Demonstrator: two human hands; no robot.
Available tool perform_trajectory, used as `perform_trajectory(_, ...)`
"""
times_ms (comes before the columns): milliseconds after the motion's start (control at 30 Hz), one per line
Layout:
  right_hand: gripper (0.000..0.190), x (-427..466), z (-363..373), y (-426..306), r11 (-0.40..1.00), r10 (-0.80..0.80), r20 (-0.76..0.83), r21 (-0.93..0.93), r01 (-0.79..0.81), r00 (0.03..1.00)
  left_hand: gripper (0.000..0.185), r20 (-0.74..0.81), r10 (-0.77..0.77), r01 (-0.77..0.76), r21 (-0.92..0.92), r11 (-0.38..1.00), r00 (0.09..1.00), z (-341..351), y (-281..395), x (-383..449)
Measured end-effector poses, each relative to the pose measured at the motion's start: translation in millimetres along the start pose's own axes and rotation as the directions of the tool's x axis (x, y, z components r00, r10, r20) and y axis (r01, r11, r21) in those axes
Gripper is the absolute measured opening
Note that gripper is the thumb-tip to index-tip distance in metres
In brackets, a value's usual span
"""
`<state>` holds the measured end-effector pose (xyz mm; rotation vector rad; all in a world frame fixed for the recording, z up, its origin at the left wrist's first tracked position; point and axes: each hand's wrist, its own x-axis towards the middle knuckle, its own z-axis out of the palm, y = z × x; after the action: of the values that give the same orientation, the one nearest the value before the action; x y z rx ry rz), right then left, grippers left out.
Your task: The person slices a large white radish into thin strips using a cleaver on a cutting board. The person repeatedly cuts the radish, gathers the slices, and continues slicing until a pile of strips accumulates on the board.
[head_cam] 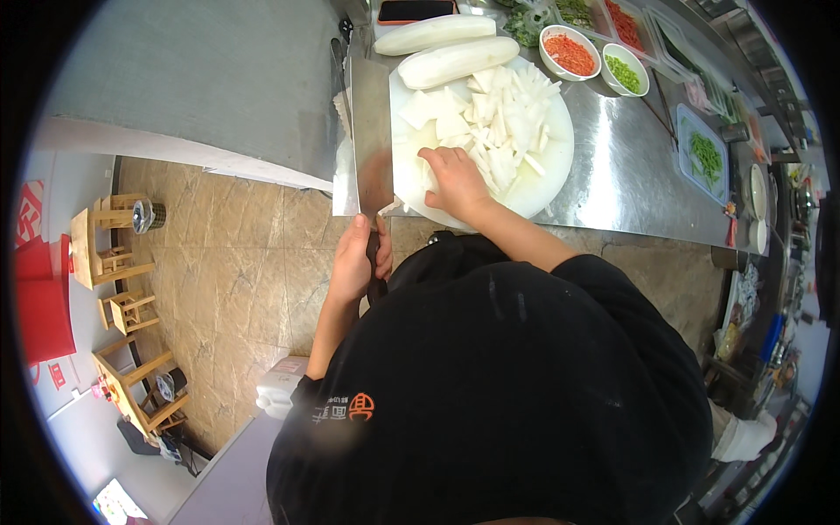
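My left hand (361, 256) grips the dark handle of a broad Chinese cleaver (373, 131). The blade stands upright along the left edge of a round white cutting board (561, 151). On that board, my right hand (457, 180) rests with curled fingers against cut white radish (502, 121), some in thin slices and some in sticks. Thumb and forefinger are apart; whether a piece lies under the palm is hidden. Two peeled whole white radishes (459, 61) lie side by side at the far side of the board.
On the steel counter (610, 170), bowls hold chopped red pepper (569, 55) and chopped greens (622, 72). A blue-rimmed tray (703, 152) of cut green vegetable stands to the right. A phone (417, 10) lies at the far edge. Wooden tables (85, 249) stand to the left.
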<state>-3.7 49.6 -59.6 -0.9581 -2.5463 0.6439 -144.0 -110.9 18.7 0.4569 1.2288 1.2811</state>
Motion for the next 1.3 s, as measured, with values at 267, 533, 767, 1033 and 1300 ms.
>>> perform_trajectory(267, 0.062, -5, -3, 11, 0.99, -0.141, -0.08, -0.014, 0.14, 0.987, 0.048, -0.007, 0.025, -0.024, 0.029, 0.999, 1.0, 8, 0, 1)
perform_trajectory(533, 0.041, 112, -8, 74, 0.875, -0.419, 0.116, -0.215, 0.434, 0.901, 0.047, -0.046, 0.029, -0.029, 0.003, 1.0, 0.999, 8, 0, -10)
perform_trajectory(767, 0.057, 149, -22, 28, 0.736, -0.121, 0.509, -0.53, 0.421, 0.852, 0.044, -0.085, 0.035, -0.039, -0.053, 0.998, 0.996, 4, -6, -20)
perform_trajectory(1033, 0.058, 120, -64, 21, 0.954, -0.186, 0.326, -0.166, 0.249, 0.927, 0.041, -0.124, 0.05, -0.06, -0.082, 0.995, 0.991, 0, -7, -23)
perform_trajectory(1300, 0.06, 8, -44, 0, 0.969, 0.117, 0.22, -0.239, -0.062, 0.968, 0.042, -0.091, 0.051, -0.057, -0.066, 0.996, 0.994, -3, -2, -11)
